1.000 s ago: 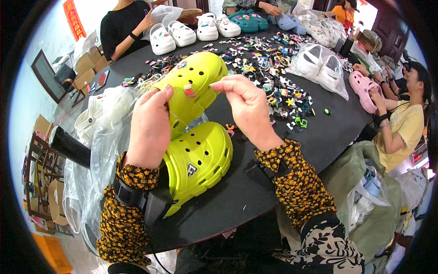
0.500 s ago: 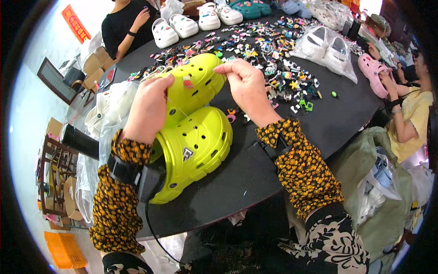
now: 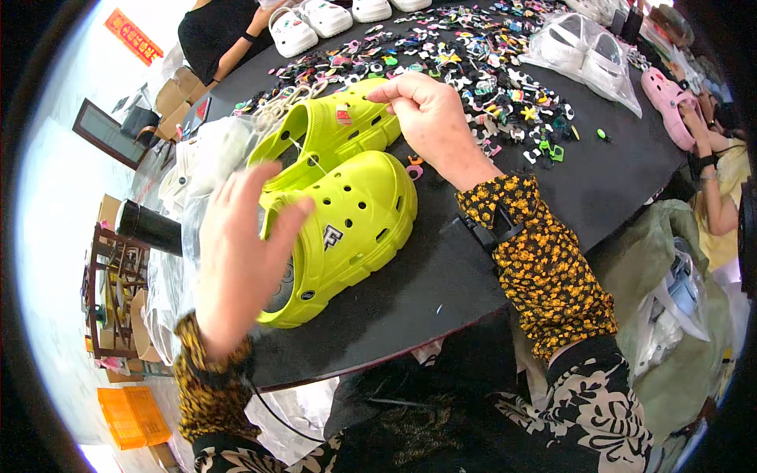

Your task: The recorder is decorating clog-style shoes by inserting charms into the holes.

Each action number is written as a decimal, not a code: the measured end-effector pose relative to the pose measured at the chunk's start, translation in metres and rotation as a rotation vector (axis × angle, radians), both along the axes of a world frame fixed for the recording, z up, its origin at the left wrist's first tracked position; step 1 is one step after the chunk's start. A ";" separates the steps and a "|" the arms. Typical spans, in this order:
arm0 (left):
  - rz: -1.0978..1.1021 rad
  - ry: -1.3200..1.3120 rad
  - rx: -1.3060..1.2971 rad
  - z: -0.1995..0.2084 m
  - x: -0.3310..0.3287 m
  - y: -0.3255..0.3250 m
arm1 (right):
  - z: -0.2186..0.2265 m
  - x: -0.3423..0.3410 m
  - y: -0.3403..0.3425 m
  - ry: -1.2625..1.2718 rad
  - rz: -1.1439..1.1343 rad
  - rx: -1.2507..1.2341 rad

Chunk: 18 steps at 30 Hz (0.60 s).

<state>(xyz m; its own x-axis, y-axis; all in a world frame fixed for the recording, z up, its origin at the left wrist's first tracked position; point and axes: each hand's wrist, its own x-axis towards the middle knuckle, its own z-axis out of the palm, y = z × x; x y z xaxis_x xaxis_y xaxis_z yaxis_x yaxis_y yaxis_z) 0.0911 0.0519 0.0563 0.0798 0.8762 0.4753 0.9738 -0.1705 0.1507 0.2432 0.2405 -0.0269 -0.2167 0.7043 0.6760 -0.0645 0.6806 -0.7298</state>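
Two lime-green clogs lie side by side on the table, joined by a thin clear loop. The near clog carries a black-and-white charm on its upper. On the far clog sits a small red-and-white charm. My right hand is closed in a pinch at the far clog's toe; whatever the fingertips hold is hidden. Blurred by motion, my left hand is off the far clog, its thumb and fingers apart, beside the near clog's heel opening.
Many loose charms spread over the dark table. White clogs stand at the back; bagged white shoes lie at right. A black cylinder and clear plastic bags flank the left. At right, another person's hand holds a pink clog.
My left hand has let go of the far clog and moved down toward me, opening. The far clog has settled lower beside the near one. My right hand stays pinched at its toe.
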 end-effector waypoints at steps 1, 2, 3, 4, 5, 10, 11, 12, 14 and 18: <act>0.048 0.085 0.016 -0.001 0.007 -0.014 | 0.000 -0.003 -0.001 0.004 0.006 -0.004; 0.051 0.086 0.012 -0.005 0.013 -0.025 | -0.001 -0.006 -0.001 0.003 0.003 0.008; 0.095 0.077 -0.034 -0.009 0.017 -0.035 | -0.001 -0.008 -0.002 0.002 0.003 0.022; 0.137 0.065 -0.080 -0.013 0.019 -0.040 | 0.000 -0.008 -0.003 0.002 0.004 0.022; 0.139 0.062 -0.080 -0.020 0.017 -0.039 | -0.001 -0.008 -0.002 -0.002 0.006 0.022; 0.086 -0.491 -0.019 -0.045 0.006 -0.036 | -0.007 -0.009 0.004 -0.058 -0.006 -0.008; 0.085 -0.624 0.000 -0.047 0.005 -0.035 | -0.007 -0.009 0.004 -0.029 0.007 -0.047; 0.083 -0.733 -0.075 -0.040 0.006 -0.036 | -0.007 -0.008 0.002 -0.026 0.001 -0.057; 0.058 -0.848 -0.053 -0.042 0.006 -0.036 | -0.004 -0.006 0.003 -0.033 0.001 -0.044; 0.062 -1.114 -0.018 -0.050 0.003 -0.041 | -0.006 -0.006 0.003 -0.100 -0.010 0.002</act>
<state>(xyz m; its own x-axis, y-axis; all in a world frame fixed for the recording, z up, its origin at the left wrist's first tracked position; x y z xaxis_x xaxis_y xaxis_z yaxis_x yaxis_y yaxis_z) 0.0941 0.0108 0.0063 -0.4274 0.8712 0.2416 0.3002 -0.1153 0.9469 0.2367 0.2439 -0.0325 -0.2759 0.7054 0.6529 0.0155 0.6825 -0.7307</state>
